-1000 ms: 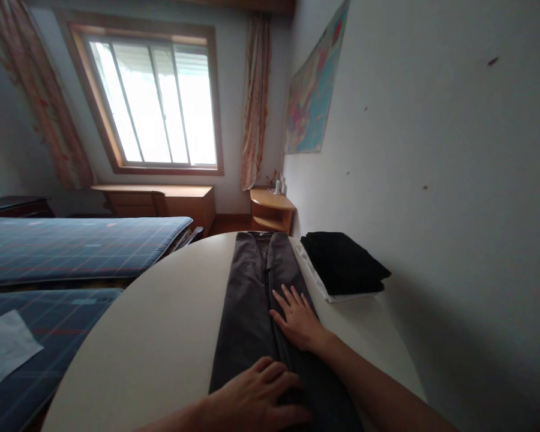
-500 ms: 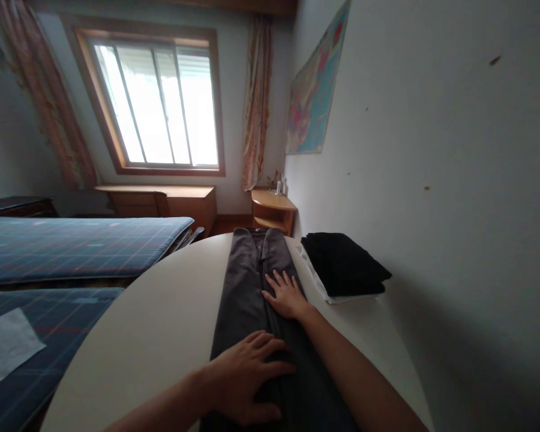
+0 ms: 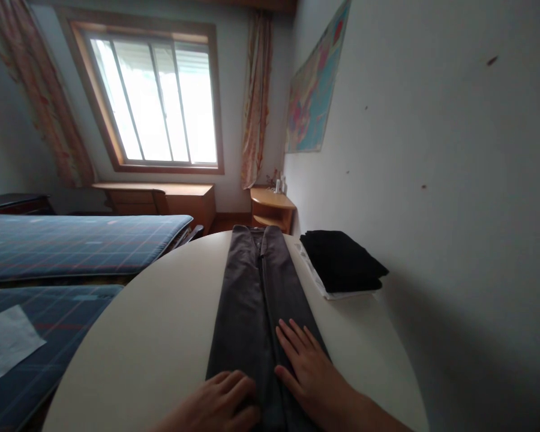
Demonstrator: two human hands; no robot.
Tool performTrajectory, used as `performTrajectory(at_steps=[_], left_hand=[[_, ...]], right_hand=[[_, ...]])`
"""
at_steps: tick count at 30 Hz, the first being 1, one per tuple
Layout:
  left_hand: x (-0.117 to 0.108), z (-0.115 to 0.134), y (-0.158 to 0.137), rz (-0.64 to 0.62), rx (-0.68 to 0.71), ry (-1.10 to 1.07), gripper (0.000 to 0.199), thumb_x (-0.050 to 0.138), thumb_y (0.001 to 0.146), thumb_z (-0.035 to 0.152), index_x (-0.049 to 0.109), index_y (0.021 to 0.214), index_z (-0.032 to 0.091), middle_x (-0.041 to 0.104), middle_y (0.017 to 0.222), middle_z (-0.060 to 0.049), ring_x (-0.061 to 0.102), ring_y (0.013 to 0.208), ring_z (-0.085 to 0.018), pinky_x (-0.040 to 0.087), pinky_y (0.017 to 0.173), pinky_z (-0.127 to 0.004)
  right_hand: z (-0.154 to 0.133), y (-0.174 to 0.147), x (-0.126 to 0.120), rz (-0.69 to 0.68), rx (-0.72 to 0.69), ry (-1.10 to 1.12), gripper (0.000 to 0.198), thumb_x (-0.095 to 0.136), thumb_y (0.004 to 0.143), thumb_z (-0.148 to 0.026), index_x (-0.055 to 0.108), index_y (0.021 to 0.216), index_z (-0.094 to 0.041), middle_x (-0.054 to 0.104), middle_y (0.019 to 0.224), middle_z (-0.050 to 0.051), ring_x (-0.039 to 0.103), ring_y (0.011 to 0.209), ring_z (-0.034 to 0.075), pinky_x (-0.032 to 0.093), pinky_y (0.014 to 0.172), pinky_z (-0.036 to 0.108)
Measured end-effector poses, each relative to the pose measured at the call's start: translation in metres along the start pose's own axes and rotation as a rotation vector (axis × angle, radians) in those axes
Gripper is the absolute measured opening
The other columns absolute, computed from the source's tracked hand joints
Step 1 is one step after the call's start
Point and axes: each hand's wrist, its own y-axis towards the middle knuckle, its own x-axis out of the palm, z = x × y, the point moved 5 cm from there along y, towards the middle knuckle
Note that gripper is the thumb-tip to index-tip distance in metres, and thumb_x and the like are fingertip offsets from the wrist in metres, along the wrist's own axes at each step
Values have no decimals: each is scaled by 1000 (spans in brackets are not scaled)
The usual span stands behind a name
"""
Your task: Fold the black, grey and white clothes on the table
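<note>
A long dark grey garment (image 3: 245,300) lies flat down the middle of a round white table (image 3: 148,336). A V-shaped opening shows at its far end, and a seam or edge runs along its centre. My left hand (image 3: 222,399), partly cut off by the bottom of the view, has its fingers curled against the garment near its left edge; the fingertips are hidden. On the near right part of the cloth my right hand (image 3: 308,375) rests flat, palm down, with its fingers stretched out. The garment's near end is out of view.
A folded black cloth (image 3: 342,261) lies on white material at the table's right, close to the wall. Left of the table are two plaid mattresses (image 3: 85,246), the nearer one with a sheet of paper (image 3: 9,342). A corner shelf (image 3: 273,204) stands beyond.
My right hand has slid down the garment toward me. My left hand has also come nearer and to the left, and its fingers have curled in.
</note>
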Motion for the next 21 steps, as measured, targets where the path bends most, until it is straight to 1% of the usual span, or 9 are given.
performTrajectory(at_steps=[3, 5, 7, 10, 12, 14, 17, 19, 21], left_hand=[[3, 5, -7, 77, 32, 101, 10, 66, 90, 20, 57, 93, 22, 63, 83, 3, 59, 71, -15, 45, 59, -26], [1, 8, -9, 126, 29, 139, 10, 66, 89, 18, 56, 87, 21, 61, 79, 3, 57, 68, -15, 41, 55, -28], [2, 10, -10, 146, 25, 160, 13, 67, 88, 19, 55, 84, 20, 61, 78, 3, 57, 68, -14, 40, 54, -29], [8, 11, -11, 118, 22, 177, 14, 68, 88, 18, 55, 84, 20, 61, 79, 3, 57, 71, -15, 40, 55, -28], [12, 9, -12, 88, 2, 185, 15, 70, 87, 18, 55, 85, 21, 62, 80, 3, 57, 71, -15, 39, 54, -28], [14, 6, -12, 51, -46, 186, 19, 74, 83, 21, 55, 86, 22, 63, 83, 3, 58, 73, -17, 39, 54, -29], [12, 3, -10, 3, -72, 197, 21, 76, 81, 23, 56, 86, 22, 64, 87, 2, 59, 77, -19, 38, 53, -30], [7, 3, -9, -25, -31, 209, 17, 73, 84, 23, 57, 87, 21, 64, 87, 2, 58, 77, -18, 37, 52, -30], [1, 3, -9, -59, 13, 203, 11, 69, 88, 24, 58, 89, 21, 63, 87, 1, 58, 77, -17, 37, 52, -29]], right_hand=[[-5, -28, 15, 30, -188, -85, 74, 41, 98, -54, 21, 158, -16, 24, 161, 12, 24, 148, 33, 32, 117, 51], [-6, -40, 23, 107, -310, -169, 77, 51, 96, -43, 15, 158, -16, 28, 159, 12, 30, 146, 32, 39, 113, 46], [-5, -47, 25, 199, -367, -259, 76, 52, 94, -27, 14, 159, -17, 34, 157, 10, 36, 143, 29, 43, 110, 41], [-8, -53, 19, 295, -393, -373, 67, 49, 91, -14, 29, 155, -16, 46, 151, 8, 47, 136, 26, 49, 103, 36], [-14, -54, 11, 347, -405, -417, 55, 50, 93, -16, 43, 148, -16, 55, 144, 8, 55, 128, 24, 52, 99, 33], [-21, -54, 4, 403, -426, -430, 45, 52, 96, -29, 54, 139, -15, 63, 135, 8, 61, 120, 24, 55, 93, 31], [-29, -52, 3, 519, -437, -411, 52, 47, 97, -54, 62, 126, -13, 70, 123, 9, 68, 108, 25, 58, 83, 32], [-31, -51, 6, 595, -415, -388, 47, 42, 99, -51, 65, 119, -15, 73, 117, 8, 70, 102, 25, 58, 78, 32], [-32, -50, 9, 616, -408, -380, 34, 40, 102, -38, 65, 116, -18, 74, 113, 5, 71, 100, 23, 57, 73, 29]])
